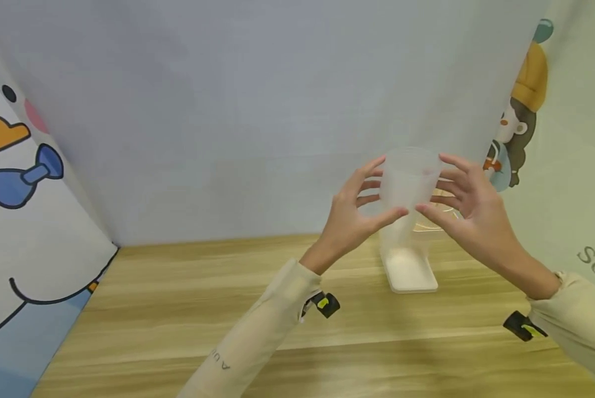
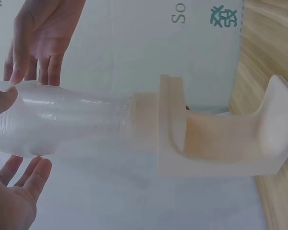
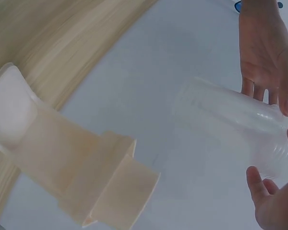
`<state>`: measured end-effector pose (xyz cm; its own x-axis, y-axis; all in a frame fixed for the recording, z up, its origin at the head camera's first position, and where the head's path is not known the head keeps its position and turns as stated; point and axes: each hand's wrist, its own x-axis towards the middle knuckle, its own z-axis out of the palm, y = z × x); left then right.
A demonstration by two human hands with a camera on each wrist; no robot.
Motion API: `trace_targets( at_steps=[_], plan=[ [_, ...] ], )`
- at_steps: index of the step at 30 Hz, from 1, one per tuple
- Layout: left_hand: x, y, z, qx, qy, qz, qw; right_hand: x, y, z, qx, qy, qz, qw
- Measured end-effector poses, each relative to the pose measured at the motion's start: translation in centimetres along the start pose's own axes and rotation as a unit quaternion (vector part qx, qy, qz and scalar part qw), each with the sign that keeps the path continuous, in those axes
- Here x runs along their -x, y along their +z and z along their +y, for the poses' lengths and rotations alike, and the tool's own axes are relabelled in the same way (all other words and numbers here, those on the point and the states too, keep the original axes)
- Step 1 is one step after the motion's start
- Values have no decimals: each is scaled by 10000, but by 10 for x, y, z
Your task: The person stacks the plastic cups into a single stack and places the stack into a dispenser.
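Note:
A clear plastic tube (image 1: 408, 179), wide and ribbed toward its top and narrower below, is held up between both hands. My left hand (image 1: 354, 207) grips its left side, thumb in front and fingers spread behind. On the other side my right hand (image 1: 471, 204) holds it the same way, its thumb close to the left thumb. A cream stand (image 2: 216, 139) with a round collar (image 2: 145, 120) stands under the tube. In the right wrist view, the tube's narrow end (image 3: 189, 98) shows apart from the collar.
The stand's white tray (image 1: 411, 271) rests on the wood-grain table (image 1: 218, 309). A pale grey cloth wall (image 1: 257, 121) rises behind, with printed cartoon panels at left and right. Behind the right hand, part of a light-brown patterned thing (image 1: 427, 221) shows.

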<state>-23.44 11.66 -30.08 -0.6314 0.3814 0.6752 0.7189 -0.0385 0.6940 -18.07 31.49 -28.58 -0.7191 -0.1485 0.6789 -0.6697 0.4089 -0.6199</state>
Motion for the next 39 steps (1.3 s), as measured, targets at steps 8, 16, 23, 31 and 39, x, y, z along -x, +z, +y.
trace_targets(
  at_steps=[8,16,23,31,39],
  plan=[
    [-31,10,-17,34,181,-86,9998,-17,-20,0,179,-13,142,9997],
    [-51,16,-8,169,71,-141,9997,-35,-36,4,28,-20,283,9996],
    [-56,19,21,87,-177,-225,9996,-42,-45,9,59,42,327,9994],
    [-72,37,-15,-164,-204,-283,9993,-42,-56,18,363,158,287,9988],
    [-76,47,-27,-654,-293,-450,9964,-38,-58,33,649,176,329,9972]
  ],
)
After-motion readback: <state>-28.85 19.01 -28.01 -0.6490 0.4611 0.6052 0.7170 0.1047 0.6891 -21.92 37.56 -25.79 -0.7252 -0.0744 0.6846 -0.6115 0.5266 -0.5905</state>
